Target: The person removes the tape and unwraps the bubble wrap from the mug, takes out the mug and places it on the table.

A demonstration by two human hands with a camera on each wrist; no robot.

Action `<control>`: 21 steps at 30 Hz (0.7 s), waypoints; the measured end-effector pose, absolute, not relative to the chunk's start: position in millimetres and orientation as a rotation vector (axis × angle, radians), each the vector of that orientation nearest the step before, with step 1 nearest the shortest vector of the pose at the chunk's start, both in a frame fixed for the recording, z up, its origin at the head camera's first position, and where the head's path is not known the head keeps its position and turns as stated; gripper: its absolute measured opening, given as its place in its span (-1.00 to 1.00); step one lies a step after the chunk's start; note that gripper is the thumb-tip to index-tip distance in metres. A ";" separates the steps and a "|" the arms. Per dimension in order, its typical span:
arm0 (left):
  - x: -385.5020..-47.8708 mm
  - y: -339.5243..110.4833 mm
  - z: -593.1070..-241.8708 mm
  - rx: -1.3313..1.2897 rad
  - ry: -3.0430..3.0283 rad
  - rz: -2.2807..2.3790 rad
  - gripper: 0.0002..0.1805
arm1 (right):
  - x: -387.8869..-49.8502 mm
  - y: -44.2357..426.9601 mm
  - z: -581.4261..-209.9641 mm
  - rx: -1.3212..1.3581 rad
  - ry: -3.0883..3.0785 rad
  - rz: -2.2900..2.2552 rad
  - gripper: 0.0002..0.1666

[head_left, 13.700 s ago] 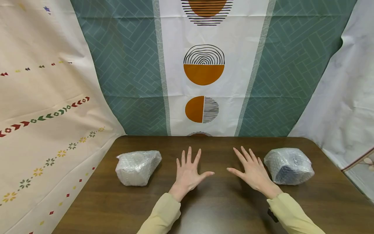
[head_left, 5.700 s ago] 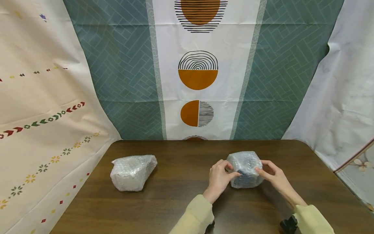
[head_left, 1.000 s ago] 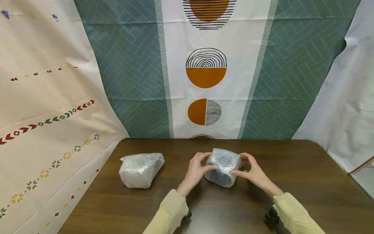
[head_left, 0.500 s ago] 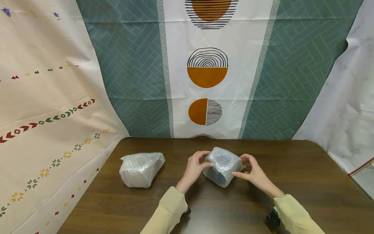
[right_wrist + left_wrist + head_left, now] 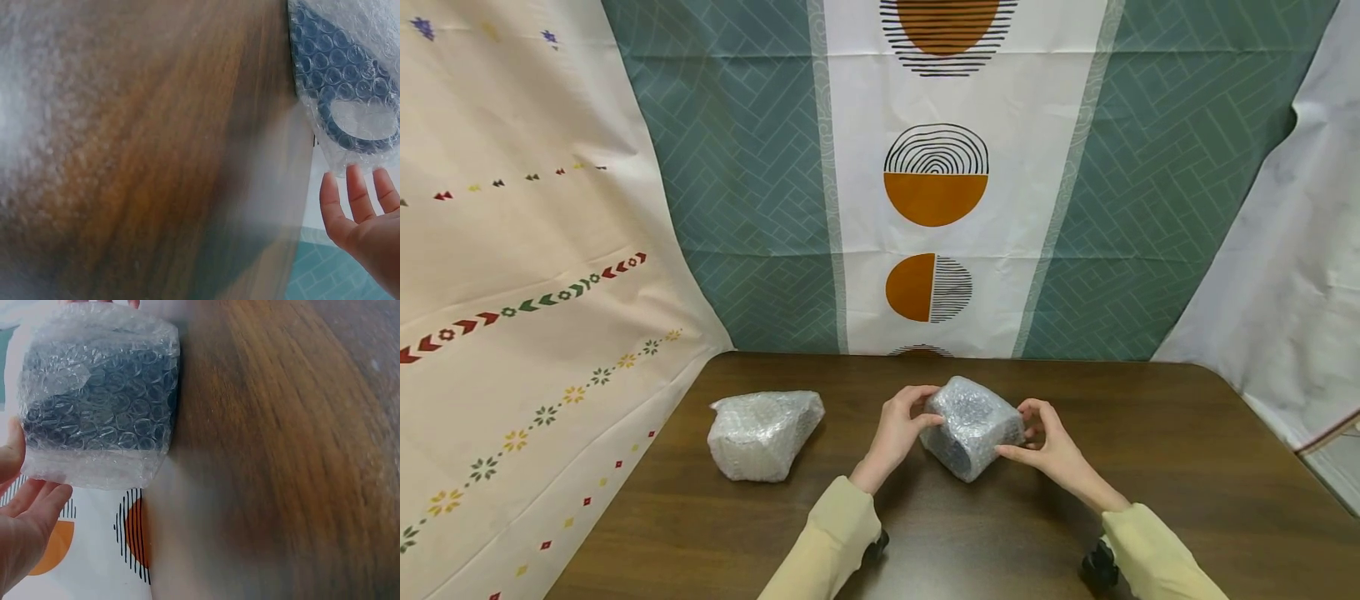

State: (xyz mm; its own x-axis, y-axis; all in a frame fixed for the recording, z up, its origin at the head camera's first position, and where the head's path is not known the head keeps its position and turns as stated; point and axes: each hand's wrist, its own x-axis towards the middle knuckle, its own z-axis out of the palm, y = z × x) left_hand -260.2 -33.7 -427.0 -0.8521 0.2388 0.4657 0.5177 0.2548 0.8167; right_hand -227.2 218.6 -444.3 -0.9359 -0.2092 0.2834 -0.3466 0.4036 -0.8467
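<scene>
Left hand (image 5: 897, 428): half-curled, pinching blocky bubble-wrapped navy package (image 5: 973, 417), ten o'clock
Right hand (image 5: 1054, 450): half-curled, pinching it, three o'clock (thumb in front)
White bubble-wrapped lump (image 5: 762, 437): package's nine o'clock

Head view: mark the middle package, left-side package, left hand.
Middle package (image 5: 974, 423), head view: bubble wrap near its centre.
Left-side package (image 5: 763, 437), head view: wrap near its centre.
Left hand (image 5: 897, 430), head view: back of the hand.
</scene>
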 end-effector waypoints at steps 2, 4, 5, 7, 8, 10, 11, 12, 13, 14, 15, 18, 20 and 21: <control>-260.8 -34.4 -426.9 -0.709 -2.282 -1.623 -0.58 | -221.8 214.7 -436.8 0.505 -2.512 1.574 -0.28; -261.1 -35.5 -426.0 -0.713 -2.284 -1.603 -0.59 | -216.3 210.7 -428.9 0.511 -2.507 1.571 -0.30; -261.3 -36.0 -425.7 -0.716 -2.283 -1.594 -0.60 | -214.0 209.2 -425.7 0.517 -2.505 1.571 -0.31; -261.4 -36.8 -425.6 -0.716 -2.283 -1.590 -0.60 | -213.4 208.9 -424.4 0.521 -2.511 1.571 -0.31; -261.4 -37.1 -425.5 -0.716 -2.280 -1.593 -0.61 | -215.6 210.9 -427.7 0.524 -2.515 1.571 -0.31; -261.4 -37.4 -426.1 -0.715 -2.277 -1.610 -0.60 | -220.6 216.1 -434.6 0.525 -2.521 1.581 -0.31; -261.5 -37.5 -426.6 -0.715 -2.274 -1.620 -0.60 | -223.3 219.1 -437.8 0.529 -2.524 1.582 -0.31; -261.5 -37.7 -426.9 -0.716 -2.273 -1.630 -0.60 | -225.8 221.9 -440.3 0.529 -2.527 1.580 -0.32; -261.5 -38.0 -427.0 -0.719 -2.268 -1.640 -0.60 | -226.7 223.9 -440.3 0.529 -2.530 1.570 -0.34; -261.3 -38.1 -427.1 -0.721 -2.266 -1.643 -0.60 | -227.4 225.6 -439.8 0.529 -2.528 1.567 -0.35; -261.2 -38.3 -427.0 -0.724 -2.266 -1.643 -0.61 | -227.8 227.1 -438.8 0.527 -2.530 1.549 -0.38; -260.7 -38.7 -426.4 -0.725 -2.271 -1.642 -0.60 | -228.7 229.7 -434.6 0.542 -2.528 1.507 -0.43; -260.3 -38.9 -425.7 -0.720 -2.280 -1.643 -0.60 | -229.1 229.9 -431.7 0.557 -2.525 1.497 -0.44; -260.1 -39.1 -425.4 -0.718 -2.284 -1.647 -0.60 | -229.4 229.6 -430.4 0.566 -2.522 1.493 -0.45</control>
